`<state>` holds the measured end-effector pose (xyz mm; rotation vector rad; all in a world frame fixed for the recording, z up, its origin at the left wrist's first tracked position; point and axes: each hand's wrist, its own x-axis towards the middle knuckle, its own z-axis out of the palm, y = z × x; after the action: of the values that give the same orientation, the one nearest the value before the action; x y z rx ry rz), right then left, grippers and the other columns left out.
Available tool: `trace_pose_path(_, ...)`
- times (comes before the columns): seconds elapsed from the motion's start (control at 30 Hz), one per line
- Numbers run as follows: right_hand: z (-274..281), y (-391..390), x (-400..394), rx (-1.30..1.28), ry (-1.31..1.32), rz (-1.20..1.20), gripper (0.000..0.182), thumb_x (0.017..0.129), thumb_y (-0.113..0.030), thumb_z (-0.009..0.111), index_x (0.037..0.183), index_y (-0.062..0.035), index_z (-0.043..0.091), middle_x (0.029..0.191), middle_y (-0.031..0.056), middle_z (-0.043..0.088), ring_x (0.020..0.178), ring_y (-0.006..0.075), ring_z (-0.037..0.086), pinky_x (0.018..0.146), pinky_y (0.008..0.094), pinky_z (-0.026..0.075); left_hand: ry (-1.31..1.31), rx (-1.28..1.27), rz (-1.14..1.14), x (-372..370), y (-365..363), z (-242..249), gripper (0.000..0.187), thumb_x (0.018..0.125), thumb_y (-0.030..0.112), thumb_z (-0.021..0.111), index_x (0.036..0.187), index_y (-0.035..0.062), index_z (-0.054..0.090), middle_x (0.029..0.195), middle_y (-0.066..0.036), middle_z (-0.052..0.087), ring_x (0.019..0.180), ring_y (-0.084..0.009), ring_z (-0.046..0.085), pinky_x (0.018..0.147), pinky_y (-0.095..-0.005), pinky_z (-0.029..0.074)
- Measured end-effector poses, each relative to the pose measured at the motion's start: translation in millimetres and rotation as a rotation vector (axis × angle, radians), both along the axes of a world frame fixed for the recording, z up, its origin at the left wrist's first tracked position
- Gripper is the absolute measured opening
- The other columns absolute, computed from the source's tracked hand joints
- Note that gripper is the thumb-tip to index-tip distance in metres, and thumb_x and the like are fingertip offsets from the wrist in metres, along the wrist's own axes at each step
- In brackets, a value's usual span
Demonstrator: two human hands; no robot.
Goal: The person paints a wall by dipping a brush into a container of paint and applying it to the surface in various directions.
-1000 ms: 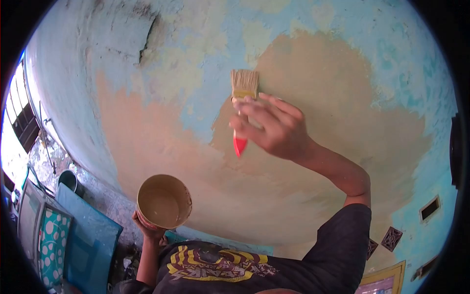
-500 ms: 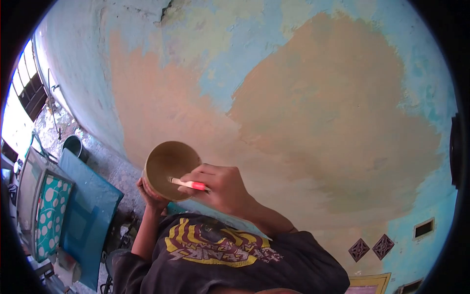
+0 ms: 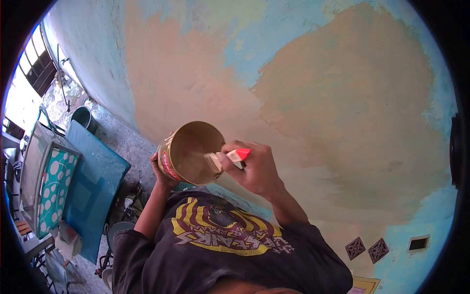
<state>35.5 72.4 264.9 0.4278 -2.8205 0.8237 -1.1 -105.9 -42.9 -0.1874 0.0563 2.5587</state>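
A round paint can (image 3: 166,159) with a red and white label is tilted, its mouth facing me. My left hand (image 3: 164,174) supports it from the lower left side, fingers wrapped round the wall. My right hand (image 3: 254,169) grips a paintbrush (image 3: 240,156) with a red and pale handle at the can's right rim. The bristle end points into the can's mouth; its tip is blurred. Behind the can, the light blue wall (image 3: 245,68) carries broad beige-brown painted patches (image 3: 342,98) with ragged edges.
To the left on the concrete floor stand a dark bucket (image 3: 84,117), a blue board (image 3: 95,181) and a framed panel with teal dotted cloth (image 3: 58,188). Two diamond-shaped vents (image 3: 355,248) and a small rectangular opening (image 3: 418,243) are in the wall at lower right.
Both hands, the can and the brush have shifted right and slightly up in view. The brush has moved from inside the can toward its right rim, and its handle now angles upward.
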Motion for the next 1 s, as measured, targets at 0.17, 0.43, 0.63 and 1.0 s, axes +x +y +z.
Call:
trace_pose_path(0.17, -19, 11, 11, -0.157, -0.074, -0.124, 0.017, 0.097, -0.021, 0.07, 0.093, -0.0051, 0.069, 0.065, 0.0036, 0.064, 0.056, 0.0096, 0.06, 0.054, 0.028, 0.046, 0.073, -0.062, -0.022, -2, -1, 2, 0.093, 0.087, 0.078, 0.039, 0.152, 0.0118, 0.044, 0.15, -0.018, 0.05, 0.131, -0.0396, 0.054, 0.107, -0.0572, 0.048)
trace_pose_path(0.43, -36, 31, 18, -0.347, -0.007, -0.284, 0.016, 0.099, -0.02, 0.068, 0.097, -0.0039, 0.07, 0.066, 0.0013, 0.064, 0.057, 0.0058, 0.056, 0.054, 0.0245, 0.045, 0.099, 0.031, -0.045, -7, 2, -8, 0.092, 0.088, 0.078, 0.036, 0.154, 0.0134, 0.042, 0.152, -0.016, 0.048, 0.136, -0.0385, 0.05, 0.11, -0.0586, 0.043)
trace_pose_path(0.63, -48, 39, 14, -0.422, 0.053, -0.28, 0.02, 0.1, -0.024, 0.069, 0.1, -0.0038, 0.07, 0.07, 0.0014, 0.067, 0.056, 0.0065, 0.056, 0.053, 0.0256, 0.045, 0.129, -0.016, -0.069, -10, 2, -12, 0.094, 0.085, 0.08, 0.037, 0.154, 0.0157, 0.042, 0.155, -0.014, 0.045, 0.139, -0.0374, 0.045, 0.112, -0.0599, 0.039)
trace_pose_path(1.0, -42, 37, 14, -0.375, 0.046, -0.277, 0.02, 0.101, -0.022, 0.068, 0.102, -0.0025, 0.072, 0.073, 0.0012, 0.071, 0.06, 0.0041, 0.057, 0.053, 0.0224, 0.044, 0.1, -0.013, -0.026, -8, 0, -5, 0.095, 0.084, 0.08, 0.039, 0.154, 0.0159, 0.04, 0.154, -0.015, 0.044, 0.138, -0.0393, 0.047, 0.11, -0.0615, 0.042)
